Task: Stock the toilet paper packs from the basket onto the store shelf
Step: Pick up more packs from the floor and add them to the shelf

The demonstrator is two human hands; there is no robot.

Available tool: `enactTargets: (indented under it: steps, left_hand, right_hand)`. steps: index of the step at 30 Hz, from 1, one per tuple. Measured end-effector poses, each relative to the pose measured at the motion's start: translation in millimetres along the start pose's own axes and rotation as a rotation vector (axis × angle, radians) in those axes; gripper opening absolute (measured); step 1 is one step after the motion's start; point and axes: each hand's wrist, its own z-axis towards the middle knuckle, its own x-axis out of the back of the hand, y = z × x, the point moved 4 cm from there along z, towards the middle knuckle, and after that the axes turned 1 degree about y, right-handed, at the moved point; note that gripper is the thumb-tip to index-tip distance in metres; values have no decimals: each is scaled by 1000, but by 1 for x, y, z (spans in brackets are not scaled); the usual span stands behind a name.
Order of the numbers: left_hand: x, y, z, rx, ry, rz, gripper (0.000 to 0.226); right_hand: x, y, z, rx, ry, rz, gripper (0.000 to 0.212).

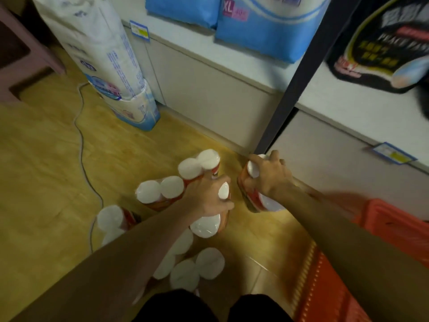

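Several red-wrapped toilet paper packs with white roll ends stand on the wooden floor in front of me. My left hand [209, 194] grips the top of one pack [207, 225] in the middle. My right hand [270, 174] grips another pack [255, 196], tilted, close to the base of the white store shelf [209, 89]. Two more packs [199, 165] [160, 190] stand just beyond my left hand. Others [111, 218] [197, 267] sit nearer my legs. The orange basket [336, 275] lies at the lower right, under my right forearm.
A tall white pack of paper rolls [109, 56] leans against the shelf's left end. Blue packs [264, 26] and a black pack [380, 43] lie on the low shelf. A dark upright post [299, 75] divides the shelf. A grey cable [81, 145] runs across the floor at left.
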Motion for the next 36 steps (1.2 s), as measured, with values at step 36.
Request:
enactTargets:
  steps: [36]
  left_hand:
    - [720, 324, -168, -479, 104, 420, 40]
  right_hand:
    - [727, -195, -268, 48, 362, -199, 48]
